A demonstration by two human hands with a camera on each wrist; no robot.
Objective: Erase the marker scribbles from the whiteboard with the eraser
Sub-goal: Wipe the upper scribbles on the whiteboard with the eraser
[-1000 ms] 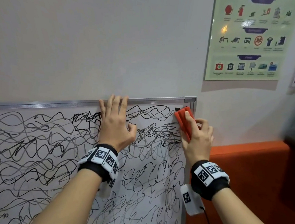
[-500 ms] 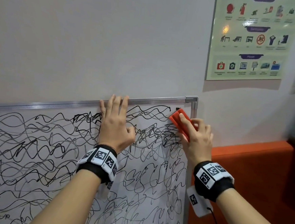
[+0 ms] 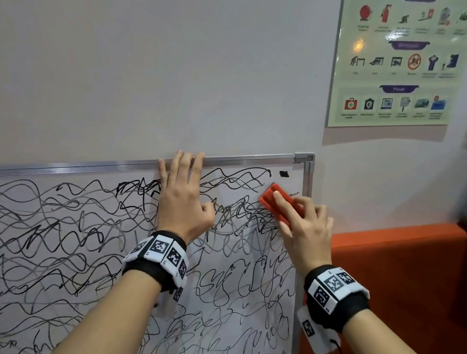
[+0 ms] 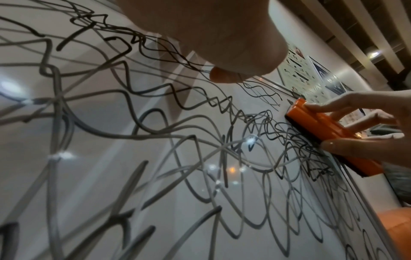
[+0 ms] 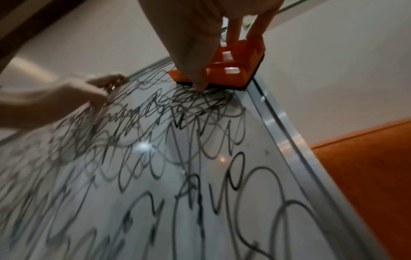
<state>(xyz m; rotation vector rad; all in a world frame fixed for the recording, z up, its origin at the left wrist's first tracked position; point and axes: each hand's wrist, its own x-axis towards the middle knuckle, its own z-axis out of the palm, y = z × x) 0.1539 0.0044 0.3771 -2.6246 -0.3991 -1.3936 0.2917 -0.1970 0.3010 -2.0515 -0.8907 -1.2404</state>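
Note:
A metal-framed whiteboard (image 3: 256, 162) leans against the wall, covered in black marker scribbles (image 3: 54, 232). My right hand (image 3: 303, 230) grips an orange eraser (image 3: 276, 201) and presses its dark felt side on the board near the top right corner. In the left wrist view the eraser (image 4: 322, 130) lies slanted, thumb below and fingers on top. My left hand (image 3: 181, 198) lies flat on the board, fingers straight up to the top frame. A small strip above the eraser by the corner is wiped white; a black mark (image 3: 283, 174) sits there.
An orange padded seat or ledge (image 3: 391, 287) stands right of the board. A green safety poster (image 3: 400, 61) hangs on the wall above it. The board's right frame (image 5: 286, 140) runs just beside the eraser.
My right hand has slid the eraser down and left from the top right corner, baring a small wiped patch and the black mark. The left hand stays in place.

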